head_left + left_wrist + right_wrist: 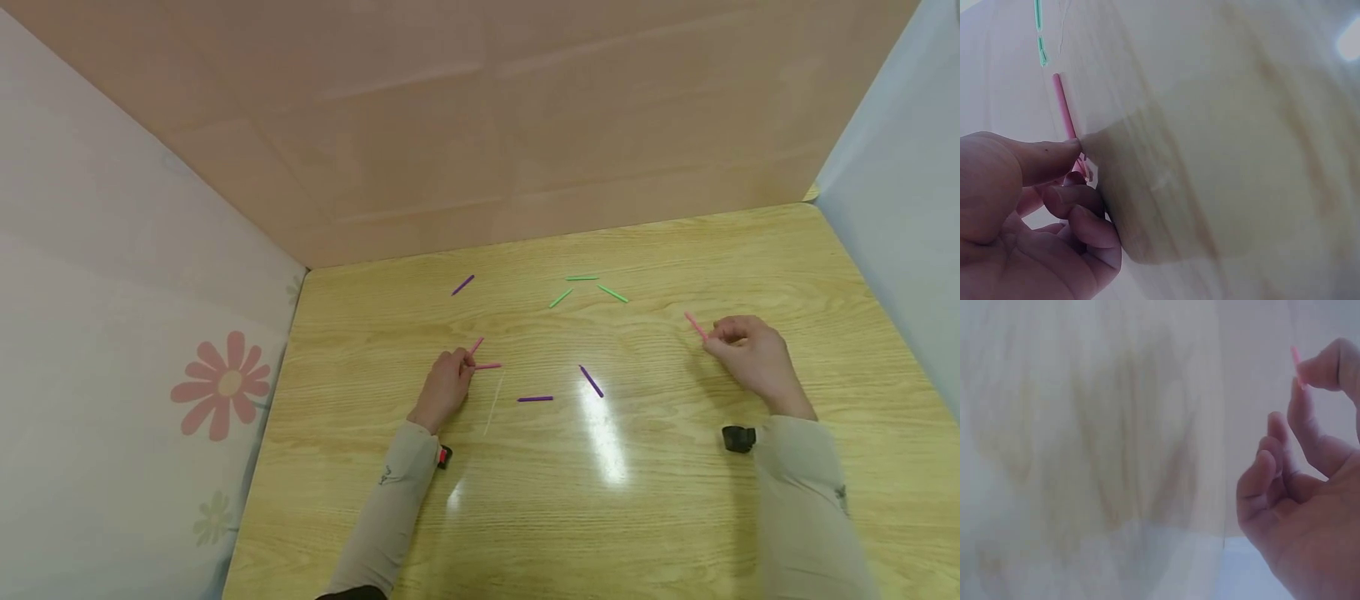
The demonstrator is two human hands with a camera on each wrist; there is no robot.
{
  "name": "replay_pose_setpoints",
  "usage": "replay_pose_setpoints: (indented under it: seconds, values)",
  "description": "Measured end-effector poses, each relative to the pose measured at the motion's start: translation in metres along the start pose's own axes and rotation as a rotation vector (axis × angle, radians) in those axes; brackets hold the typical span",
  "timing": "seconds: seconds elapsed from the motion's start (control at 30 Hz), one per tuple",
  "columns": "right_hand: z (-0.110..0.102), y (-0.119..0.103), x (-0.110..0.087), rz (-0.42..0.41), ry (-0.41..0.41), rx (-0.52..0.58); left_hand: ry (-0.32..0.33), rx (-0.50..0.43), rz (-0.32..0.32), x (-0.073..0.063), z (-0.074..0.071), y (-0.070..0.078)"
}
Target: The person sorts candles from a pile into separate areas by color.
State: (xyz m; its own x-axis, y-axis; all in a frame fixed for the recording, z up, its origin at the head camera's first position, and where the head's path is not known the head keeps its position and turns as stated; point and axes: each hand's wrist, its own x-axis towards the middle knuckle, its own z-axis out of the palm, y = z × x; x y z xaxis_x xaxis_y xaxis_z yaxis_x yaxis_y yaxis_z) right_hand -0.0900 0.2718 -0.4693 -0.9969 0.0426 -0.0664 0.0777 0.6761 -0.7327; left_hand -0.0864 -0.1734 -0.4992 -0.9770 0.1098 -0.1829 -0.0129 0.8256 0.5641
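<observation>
R hand [753, 358] pinches thin pink plastic-looking stick [695, 324] above table [645, 533], right side; L hand [444, 385] pinches at two similar pink sticks [491, 366], mid-left, can't tell which. Prob. arranging step; next move likely needs R stick brought left.

You are wearing a long beige fabric left sleeve [386, 517] and a matching right sleeve [802, 504], each carrying a small dark mark [386, 475] too tiny to make out; no readable text is showing.
</observation>
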Motion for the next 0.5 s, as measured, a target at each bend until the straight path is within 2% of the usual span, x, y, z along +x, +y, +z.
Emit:
replay_pose_setpoints:
  seconds: [0.3,0.5]
  values:
    - [0.017,-0.018,0.004,-0.061,0.141,0.176,0.013,0.011,0.007,0.000,0.000,0.001]
    - [0.031,-0.033,0.005,-0.042,0.118,0.266,0.003,0.005,-0.014,0.001,0.001,0.000]
